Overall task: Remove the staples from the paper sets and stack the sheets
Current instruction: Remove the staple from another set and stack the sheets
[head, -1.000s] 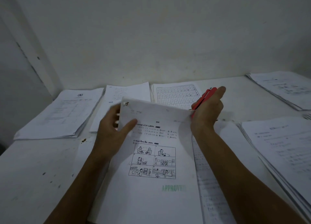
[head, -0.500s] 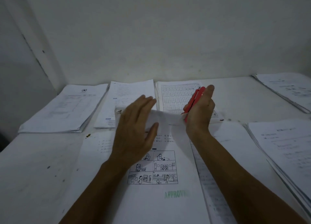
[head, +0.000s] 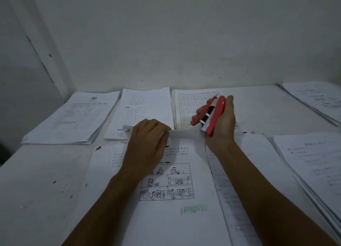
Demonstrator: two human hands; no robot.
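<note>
Stapler [head: 214, 114] showing red body w/ silver metal inner parts, dark gap betw. them. Top sheet [head: 177, 218] reading white, carrying black line-drawn comic panels in a 2-col grid, black text rows above, faded green "APPROVED" stamp [head: 193, 208] below. Rear-centre stack [head: 190, 105]: white w/ fine grid pattern. Rear-left stack [head: 73, 116]: white, small black round emblem at top, grey table lines. Middle rear stack [head: 145, 109]: white, faint text, small blue marks. Tabletop [head: 36, 190] appearing off-white w/ dark specks. Wall [head: 166, 33] looking pale grey-white.
</note>
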